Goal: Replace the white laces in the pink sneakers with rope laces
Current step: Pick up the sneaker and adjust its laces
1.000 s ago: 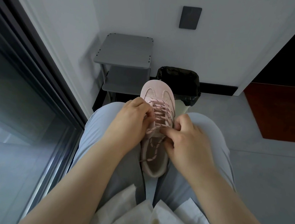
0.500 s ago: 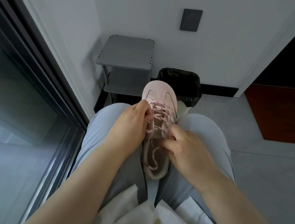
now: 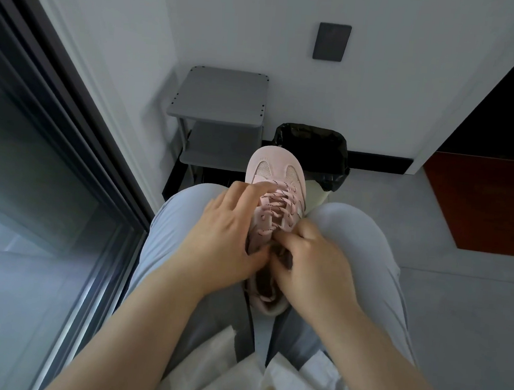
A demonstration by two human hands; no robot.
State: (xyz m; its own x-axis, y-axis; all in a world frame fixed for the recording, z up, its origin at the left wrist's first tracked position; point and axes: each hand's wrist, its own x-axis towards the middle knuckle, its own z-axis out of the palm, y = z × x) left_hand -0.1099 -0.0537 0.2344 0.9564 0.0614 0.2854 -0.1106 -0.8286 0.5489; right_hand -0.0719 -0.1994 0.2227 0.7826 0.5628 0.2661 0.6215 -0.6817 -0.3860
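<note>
A pink sneaker [image 3: 275, 168] lies between my knees, toe pointing away from me. Pink rope laces with dark flecks [image 3: 278, 207] criss-cross its eyelets. My left hand [image 3: 226, 232] wraps the sneaker's left side, fingers reaching to the toe end of the lacing and thumb at the tongue. My right hand [image 3: 312, 262] is curled over the shoe's opening, its fingertips pushed in by the tongue; what they pinch is hidden. The heel [image 3: 270, 308] shows below both hands.
A grey two-shelf stand [image 3: 220, 98] stands by the wall ahead, with a bin lined in a black bag [image 3: 312, 150] to its right. A dark-framed glass panel [image 3: 35, 160] runs along my left. Grey floor and a red-brown surface [image 3: 482, 202] lie to the right.
My left hand has spread from a pinch on the upper laces to a wrap round the shoe. My right hand slid nearer, over the opening, hiding the loose lace that lay inside.
</note>
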